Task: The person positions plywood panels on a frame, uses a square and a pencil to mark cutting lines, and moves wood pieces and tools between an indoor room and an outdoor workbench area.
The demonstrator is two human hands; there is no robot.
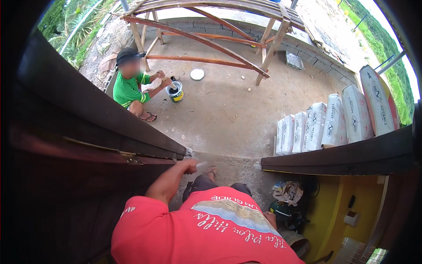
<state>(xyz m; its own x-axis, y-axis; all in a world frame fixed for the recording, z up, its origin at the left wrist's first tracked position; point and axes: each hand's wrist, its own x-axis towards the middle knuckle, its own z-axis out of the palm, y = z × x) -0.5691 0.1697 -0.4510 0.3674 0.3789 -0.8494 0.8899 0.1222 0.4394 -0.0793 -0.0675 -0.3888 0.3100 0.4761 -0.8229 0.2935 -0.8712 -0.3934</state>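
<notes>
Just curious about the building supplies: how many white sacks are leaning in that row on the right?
6 white sacks lean in one row along the dark beam, from the small-looking left one to the biggest, rightmost; more may be hidden.

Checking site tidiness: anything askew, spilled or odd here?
Mostly orderly. The white lid lies loose on the concrete, apart from the open paint bucket. The cement sacks lean in a row. Left hand holds a pale tool.

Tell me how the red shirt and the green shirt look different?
The red shirt is right below the camera and fills the bottom of the picture; the green shirt looks small, farther off on the concrete floor. The red shirt shows a printed picture; the green shirt looks plain, with a lighter sleeve band. Both have short sleeves.
</notes>
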